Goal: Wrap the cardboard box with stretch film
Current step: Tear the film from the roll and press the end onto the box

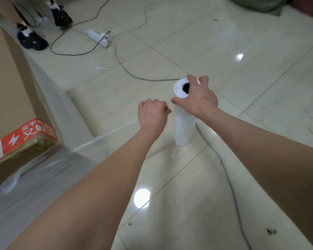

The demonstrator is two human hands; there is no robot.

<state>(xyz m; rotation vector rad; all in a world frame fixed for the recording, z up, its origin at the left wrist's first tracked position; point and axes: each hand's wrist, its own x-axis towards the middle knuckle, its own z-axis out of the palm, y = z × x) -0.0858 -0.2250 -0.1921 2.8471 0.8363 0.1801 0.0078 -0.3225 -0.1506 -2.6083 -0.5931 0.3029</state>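
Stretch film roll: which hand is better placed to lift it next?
Probably the right hand: its fingers curl round the top of the upright roll. The left hand is curled beside it, apart.

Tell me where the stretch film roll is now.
Head view, right of centre: the stretch film roll stands upright on the tiled floor, the right hand gripping its top, the left hand just beside it.
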